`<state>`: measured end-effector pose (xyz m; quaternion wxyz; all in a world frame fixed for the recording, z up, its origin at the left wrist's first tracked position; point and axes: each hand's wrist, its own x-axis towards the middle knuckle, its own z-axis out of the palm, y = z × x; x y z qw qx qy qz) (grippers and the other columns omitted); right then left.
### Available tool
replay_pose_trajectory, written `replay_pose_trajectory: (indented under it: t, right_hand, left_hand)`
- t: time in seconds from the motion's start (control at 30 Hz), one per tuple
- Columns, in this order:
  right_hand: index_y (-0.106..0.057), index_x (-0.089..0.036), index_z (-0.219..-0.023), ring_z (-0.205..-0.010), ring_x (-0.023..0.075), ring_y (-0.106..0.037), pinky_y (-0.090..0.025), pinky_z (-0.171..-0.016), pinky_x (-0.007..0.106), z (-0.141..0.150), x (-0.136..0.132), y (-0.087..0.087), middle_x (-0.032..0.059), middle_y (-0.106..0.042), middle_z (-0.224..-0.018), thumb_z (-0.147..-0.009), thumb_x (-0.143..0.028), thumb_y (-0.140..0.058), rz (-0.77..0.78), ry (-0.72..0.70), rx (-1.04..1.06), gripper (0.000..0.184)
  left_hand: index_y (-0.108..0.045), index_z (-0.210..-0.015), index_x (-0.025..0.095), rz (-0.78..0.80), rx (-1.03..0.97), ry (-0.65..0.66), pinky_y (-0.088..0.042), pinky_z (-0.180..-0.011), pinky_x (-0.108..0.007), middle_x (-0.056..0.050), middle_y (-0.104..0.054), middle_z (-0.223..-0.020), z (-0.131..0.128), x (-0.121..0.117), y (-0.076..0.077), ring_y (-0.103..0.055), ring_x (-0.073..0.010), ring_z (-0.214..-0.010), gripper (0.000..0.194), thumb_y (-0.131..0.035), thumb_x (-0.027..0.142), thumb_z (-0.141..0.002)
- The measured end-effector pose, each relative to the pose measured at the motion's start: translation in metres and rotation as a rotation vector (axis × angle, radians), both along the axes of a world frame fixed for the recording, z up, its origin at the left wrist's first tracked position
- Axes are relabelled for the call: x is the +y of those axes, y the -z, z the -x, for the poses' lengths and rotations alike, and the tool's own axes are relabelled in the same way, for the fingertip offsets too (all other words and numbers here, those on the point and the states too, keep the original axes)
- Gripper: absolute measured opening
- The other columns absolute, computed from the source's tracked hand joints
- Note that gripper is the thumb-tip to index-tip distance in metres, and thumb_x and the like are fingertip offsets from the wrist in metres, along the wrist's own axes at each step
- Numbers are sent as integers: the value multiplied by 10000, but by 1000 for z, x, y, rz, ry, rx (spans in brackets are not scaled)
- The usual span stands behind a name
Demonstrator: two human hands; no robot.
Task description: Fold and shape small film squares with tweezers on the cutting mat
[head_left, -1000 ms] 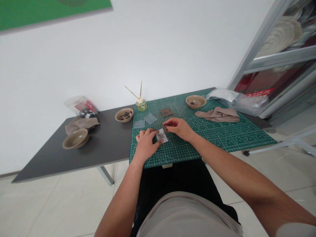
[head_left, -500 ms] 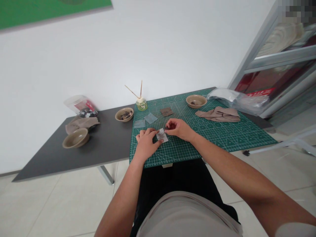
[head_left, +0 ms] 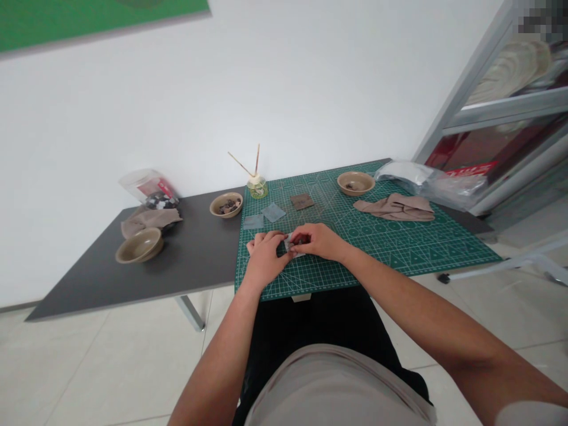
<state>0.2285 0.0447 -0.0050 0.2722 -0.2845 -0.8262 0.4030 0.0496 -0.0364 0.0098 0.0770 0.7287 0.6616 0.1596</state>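
One sheet (head_left: 288, 240), small and pale, lies on the mat (head_left: 399, 251) near its front edge, partly hidden by fingers. The left hand (head_left: 265, 260) rests spread beside it, thumb and forefinger at the sheet's edge, gripping nothing in its palm. The right hand (head_left: 318, 241) is over the sheet, thumb and fingers bent close together and near the left thumb; whether they pinch anything cannot be told.

Just beyond the hands lie two blue-grey squares, one to the left (head_left: 253, 222) and one nearer the middle (head_left: 273, 212), with a brown square (head_left: 302, 201) to their right. Behind them stands a bottle (head_left: 257, 188) with two sticks. Toward the right are a bowl (head_left: 355, 184) with a little dark matter inside, a cloth (head_left: 397, 208) and a plastic bag (head_left: 437, 182). On the dark table (head_left: 186, 260), left of the mat, sit a bowl of dark bits (head_left: 226, 205), another bowl (head_left: 139, 246), a second cloth (head_left: 153, 220) and a tilted jar (head_left: 148, 188).
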Motion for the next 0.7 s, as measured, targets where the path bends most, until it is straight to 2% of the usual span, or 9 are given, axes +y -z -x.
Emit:
replay_pose_trajectory:
  t: [0.07, 0.13, 0.33, 0.5, 0.7]
  right_hand:
    - [-733, -204, -885, -808, 167, -632, -457, -741, 291, 1, -1, -2, 13, -691, -844, -771, -281, -746, -173, 67, -75, 139]
    - [-744, -203, -916, -876, 183, -635, -465, -802, 310, 1, -2, -3, 32, -697, -905, -780, -256, -741, -261, 96, -103, 146]
    - [-755, -222, -905, -955, 200, -649, -470, -895, 344, 0, -3, -2, 34, -740, -984, -787, -219, -743, -363, 18, -134, 119]
    - [-760, -231, -921, -924, 201, -646, -471, -868, 349, 2, -4, 0, 25, -755, -978, -845, -235, -701, -420, 6, -227, 97]
    - [-764, -229, -891, -930, 201, -635, -467, -871, 346, 0, -4, -3, 31, -749, -990, -822, -217, -720, -438, -15, -254, 83]
  left_hand:
    - [-633, -1192, 286, 5, 11, -4, -332, -899, -438, -44, -602, -1303, 0, -1, 0, -456, -290, -1154, 393, -624, 471, -845]
    - [-627, -1200, 283, 5, 25, -6, -332, -906, -441, -45, -598, -1307, -2, -2, -1, -455, -289, -1156, 400, -614, 475, -849]
    - [-606, -1198, 263, -22, 68, -29, -325, -932, -460, -54, -596, -1307, -5, -5, -2, -464, -289, -1161, 384, -585, 451, -863]
    - [-596, -1209, 270, -24, 75, 12, -324, -940, -469, -45, -586, -1321, -4, -5, -1, -456, -287, -1176, 396, -570, 470, -868]
    - [-588, -1235, 290, 2, 59, -5, -322, -961, -471, -49, -566, -1333, -2, -4, 0, -436, -296, -1201, 428, -613, 458, -843]
